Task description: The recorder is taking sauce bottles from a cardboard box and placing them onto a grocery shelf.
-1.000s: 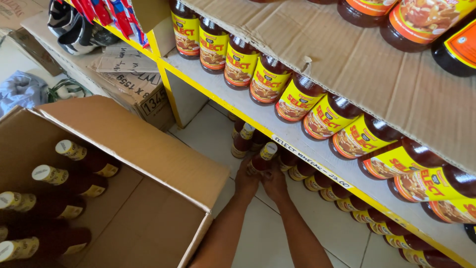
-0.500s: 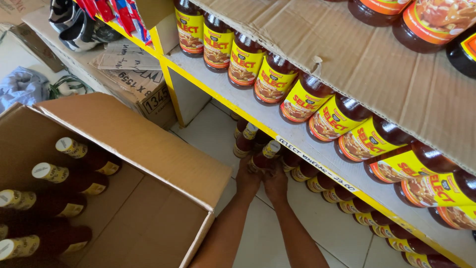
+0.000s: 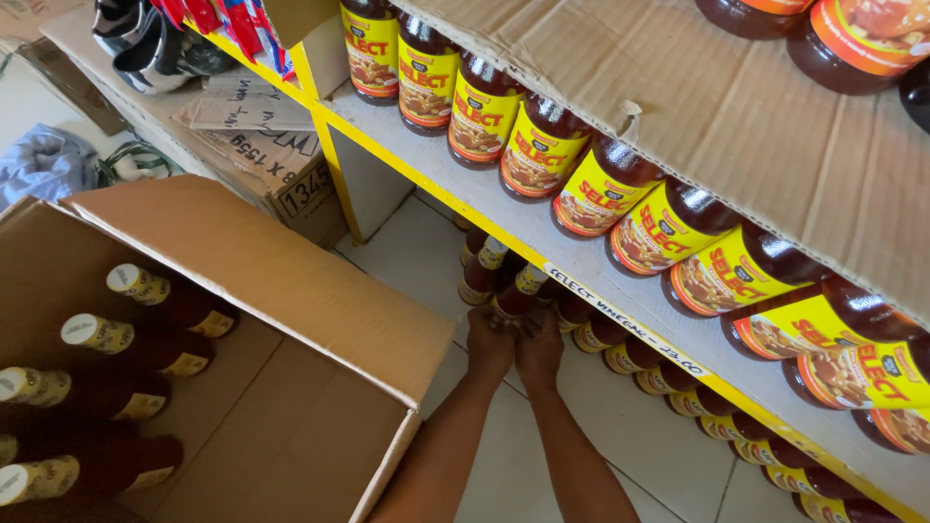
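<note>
White floor tiles point(image 3: 668, 426) fill the lower middle of the head view, seen from above inside a small shop. Yellow-edged shelving point(image 3: 581, 271) runs from 11 o'clock down to 4 o'clock. Its middle shelf carries a row of dark bottles with yellow labels point(image 3: 542, 155), packed shoulder to shoulder. Above them, at 1 o'clock, a sheet of cardboard point(image 3: 756, 126) lines a higher shelf that holds more bottles.

Under the shelf, on the floor, a second row of smaller dark bottles with pale caps point(image 3: 620, 349) stretches toward 4 o'clock.

Two bare forearms rise from 6 o'clock to the centre. The left hand point(image 3: 489, 341) and right hand point(image 3: 541, 347) sit side by side, touching, both closed around the base of one bottle point(image 3: 518, 291) that leans at the near end of the floor row. Its capped neck points toward 12 o'clock. Another bottle point(image 3: 481, 266) stands just beyond it, at 12 o'clock from the hands.

At 8 o'clock, an open cardboard box point(image 3: 242, 261) takes up the left side, one flap spread toward the hands. Inside it, several capped bottles point(image 3: 145, 334) lie on their sides.

At 10 o'clock, flattened cartons point(image 3: 262, 145) are stacked by the shelf post, with a blue cloth point(image 3: 44, 165) at 9 o'clock and dark shoes point(image 3: 155, 44) at 11 o'clock.
</note>
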